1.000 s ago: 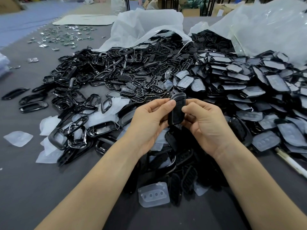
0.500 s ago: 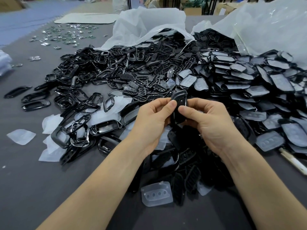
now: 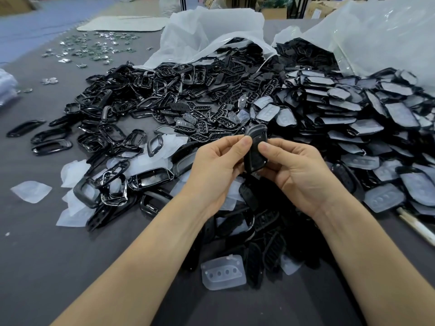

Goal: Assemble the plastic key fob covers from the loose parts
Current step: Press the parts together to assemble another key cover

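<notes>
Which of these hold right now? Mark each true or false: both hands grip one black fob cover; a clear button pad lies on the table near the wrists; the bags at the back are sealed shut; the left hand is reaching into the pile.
1. Both hands grip one black fob cover. True: the left hand and right hand pinch the fob cover between them.
2. A clear button pad lies near the wrists. True: the button pad rests on the table.
3. The bags are sealed. False: the plastic bags lie open, parts spilling out.
4. The left hand reaches into the pile. False: it holds the cover.
</notes>
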A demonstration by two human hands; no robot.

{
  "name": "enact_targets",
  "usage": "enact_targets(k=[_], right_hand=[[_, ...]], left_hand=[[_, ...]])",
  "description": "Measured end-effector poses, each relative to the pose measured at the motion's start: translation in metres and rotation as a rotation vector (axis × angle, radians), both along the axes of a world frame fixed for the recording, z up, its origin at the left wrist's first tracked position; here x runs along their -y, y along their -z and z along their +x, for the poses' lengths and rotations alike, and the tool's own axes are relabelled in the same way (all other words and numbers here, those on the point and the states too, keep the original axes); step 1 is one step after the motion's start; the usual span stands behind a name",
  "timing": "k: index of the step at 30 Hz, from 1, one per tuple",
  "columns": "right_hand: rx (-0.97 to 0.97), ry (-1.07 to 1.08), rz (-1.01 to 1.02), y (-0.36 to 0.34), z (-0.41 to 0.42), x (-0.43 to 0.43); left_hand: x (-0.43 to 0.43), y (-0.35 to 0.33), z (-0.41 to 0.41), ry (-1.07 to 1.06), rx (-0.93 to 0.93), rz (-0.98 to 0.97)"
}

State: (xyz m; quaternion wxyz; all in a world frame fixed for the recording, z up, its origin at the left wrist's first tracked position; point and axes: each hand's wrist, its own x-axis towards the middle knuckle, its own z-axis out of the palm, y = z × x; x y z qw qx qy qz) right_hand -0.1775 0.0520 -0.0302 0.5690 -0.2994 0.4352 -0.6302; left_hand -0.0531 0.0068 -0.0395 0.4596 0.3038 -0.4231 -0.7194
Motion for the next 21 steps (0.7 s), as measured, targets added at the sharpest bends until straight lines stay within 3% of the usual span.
enact_targets(k=[5, 17, 21], right_hand=[[0.059, 0.053, 0.002, -0.0029, -0.0044, 0.0], [0.086, 0.067, -0.023, -0.0023, -0.0075, 0.0001], [-0.087, 0.175, -0.07, -0.0009, -0.0048, 0.0007]], left_hand=[[0.0013, 0.0009, 0.0004, 0.04, 0.065, -0.097], [-0.0023, -0.0053, 0.0006, 0.094, -0.054, -0.049], [-0.0021, -0.0023, 0.0018, 0.043, 0.096, -0.161]])
